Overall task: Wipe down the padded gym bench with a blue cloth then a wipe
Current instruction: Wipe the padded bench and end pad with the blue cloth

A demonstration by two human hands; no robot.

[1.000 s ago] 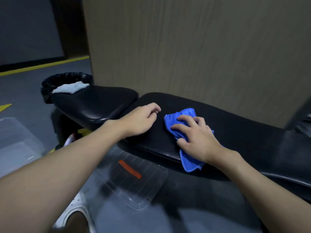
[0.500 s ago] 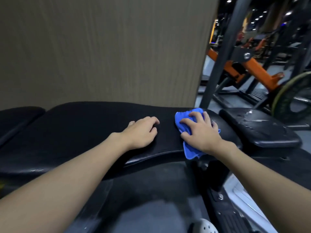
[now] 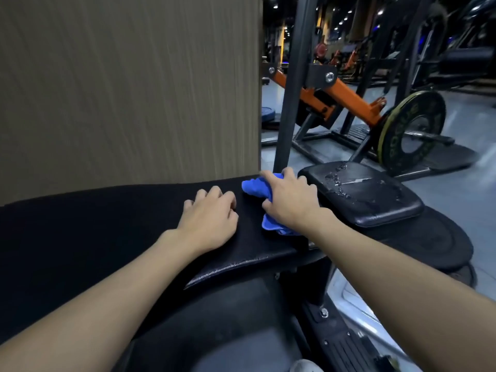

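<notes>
The right hand (image 3: 290,202) clutched the bunched cloth (image 3: 255,187) at the bench's (image 3: 107,224) right end; the left hand (image 3: 209,218), empty and relaxed, rested just left of it.

Comprises two bare forearms, left forearm (image 3: 107,304) and right forearm (image 3: 402,277), smooth and uncovered along the whole length in view, each narrowing to a slim wrist with the wrist bone faintly raised. Ends in two bare hands, left hand (image 3: 208,218) and right hand (image 3: 290,202), with knuckles and tendons lightly ridged across the backs; nails too small and blurred to describe. Adds, as visible wear, the rounded toe of a pale, whitish shoe (image 3: 306,367), cut off by the bottom edge, its make and fastening hidden.
</notes>
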